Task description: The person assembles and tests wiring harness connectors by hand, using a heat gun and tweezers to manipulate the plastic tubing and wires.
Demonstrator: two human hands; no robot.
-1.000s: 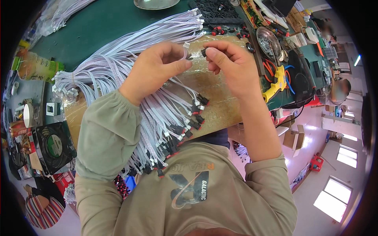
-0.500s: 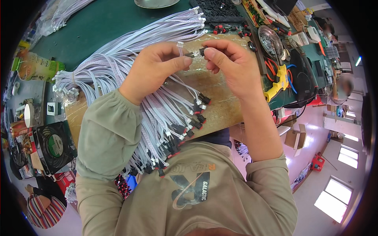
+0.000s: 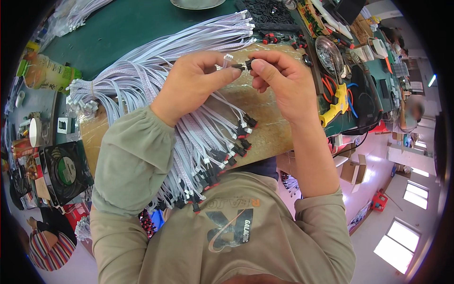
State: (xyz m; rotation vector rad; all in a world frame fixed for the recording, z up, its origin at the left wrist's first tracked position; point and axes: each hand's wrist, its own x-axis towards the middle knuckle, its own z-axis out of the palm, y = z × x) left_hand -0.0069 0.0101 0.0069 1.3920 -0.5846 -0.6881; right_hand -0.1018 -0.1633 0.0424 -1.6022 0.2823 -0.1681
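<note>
Over the middle of the board, my left hand (image 3: 191,83) pinches the dark ends of a cable (image 3: 240,67) between thumb and fingers. A small white plug (image 3: 228,57) stands up behind that thumb. Facing it, my right hand (image 3: 286,87) pinches a black connector housing (image 3: 249,64). The cable ends reach up to the housing; I cannot tell whether they are inside it. Below my left hand, a fan of white ribbon cables (image 3: 196,135) lies on the board, many tipped with black-and-red connectors (image 3: 243,144).
A brown board (image 3: 269,128) lies on the green table (image 3: 156,23). A black tray of small parts (image 3: 267,16) is at the back, with red-and-black connectors (image 3: 269,39) before it. To the right are a yellow-handled tool (image 3: 335,110) and a metal dish (image 3: 326,52); a black fan (image 3: 65,171) sits left.
The cable ends and the black housing have come together, closing the small gap between them. Both hands sit slightly farther right in the view.
</note>
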